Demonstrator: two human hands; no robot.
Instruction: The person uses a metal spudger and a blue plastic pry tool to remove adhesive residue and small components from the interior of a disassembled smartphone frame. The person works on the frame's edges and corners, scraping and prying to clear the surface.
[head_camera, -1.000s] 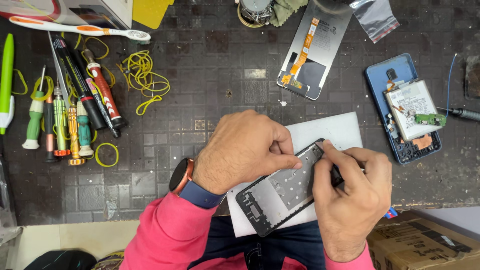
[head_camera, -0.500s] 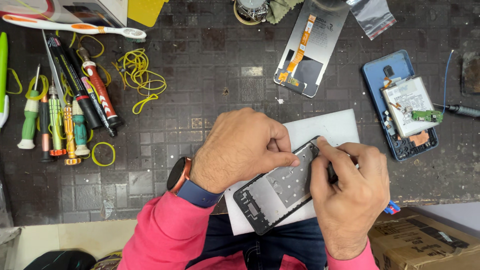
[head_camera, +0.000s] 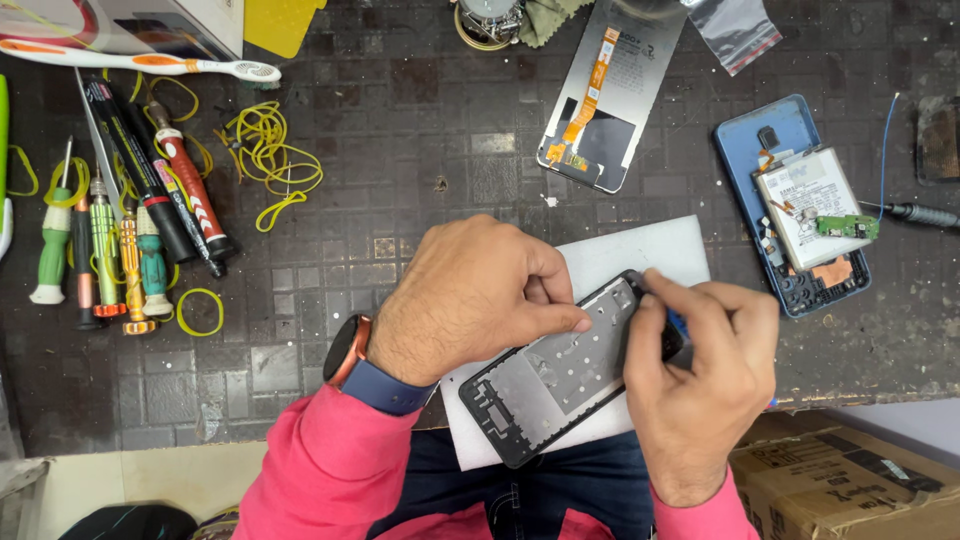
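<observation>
a person's left hand (head_camera: 470, 290) presses down on a bare phone frame (head_camera: 560, 370) at lower centre of the frame, fingers curled over its upper edge, thumb flat on the metal midplate. the right hand (head_camera: 700, 370) is closed around the frame's right end, pinching a small blue tool (head_camera: 678, 325) against the top corner; how much of the tool lies inside the fist cannot be told. the work in hand looks like scraping or prying along that corner of the stripped frame; the next move probably calls for a steady hold by the left hand while the tool tip follows the thin rim without slipping.

the frame is matte black plastic around dull grey stamped metal, lying tilted on a white sheet (head_camera: 640, 250) over the dark, scuffed grid mat (head_camera: 400, 120). at upper centre lies a glossy display panel (head_camera: 610, 100) with an orange ribbon cable; at right, a blue phone back shell (head_camera: 790, 200) with a battery. ribbed-handled screwdrivers (head_camera: 110, 250) and yellow rubber bands (head_camera: 270, 160) fill the upper left.
</observation>
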